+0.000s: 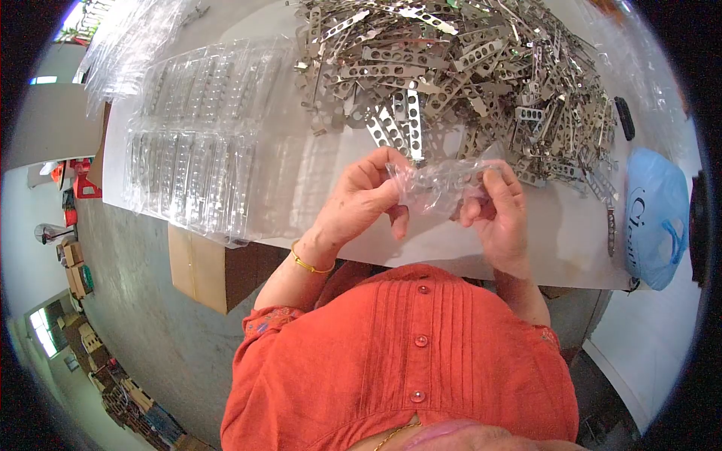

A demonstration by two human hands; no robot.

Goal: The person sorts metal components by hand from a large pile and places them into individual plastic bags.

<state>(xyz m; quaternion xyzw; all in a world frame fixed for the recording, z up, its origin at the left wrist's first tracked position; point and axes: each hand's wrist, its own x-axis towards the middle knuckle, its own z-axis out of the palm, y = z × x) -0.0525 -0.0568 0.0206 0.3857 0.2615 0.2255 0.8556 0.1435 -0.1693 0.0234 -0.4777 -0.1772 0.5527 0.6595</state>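
Observation:
Between my two hands is a crumpled clear plastic bag (438, 186), held up over the table's near edge. My left hand (368, 194) pinches its left side with thumb and fingers. On the other side my right hand (498, 207) grips the bag, fingers curled into the film. Just beyond the hands lie a few flat metal strips with round holes (414, 124), side by side. Behind them rises a large heap of similar perforated metal strips (451, 68).
Clear plastic trays (192, 150) lie on the white table (301, 169) at the left. A blue plastic bag (656, 218) sits at the right edge, near a black object (624, 118). Below the table's left side stands a cardboard box (199, 267). More clear film (139, 45) lies at the back left.

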